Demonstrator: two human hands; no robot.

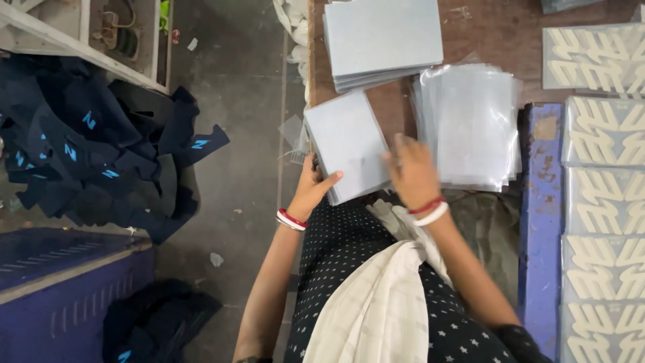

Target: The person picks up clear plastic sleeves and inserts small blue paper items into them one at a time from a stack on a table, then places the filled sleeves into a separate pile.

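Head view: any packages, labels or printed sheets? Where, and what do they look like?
Clear plastic sleeves: loose stack on the table, right of the hands.
Transfer sheets: column at the right edge, cream zigzag shapes on grey.
Grey card stack: top centre, plain rectangles.
Grey cards: held by left hand.

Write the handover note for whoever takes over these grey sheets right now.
Left hand: grips the lower left edge of a small stack of grey sheets at the table edge.
Right hand: flat on that stack's right side, beside the pile of clear plastic sleeves.
Larger grey stack lies further up the wooden table.
Done or left: cannot tell from this view.
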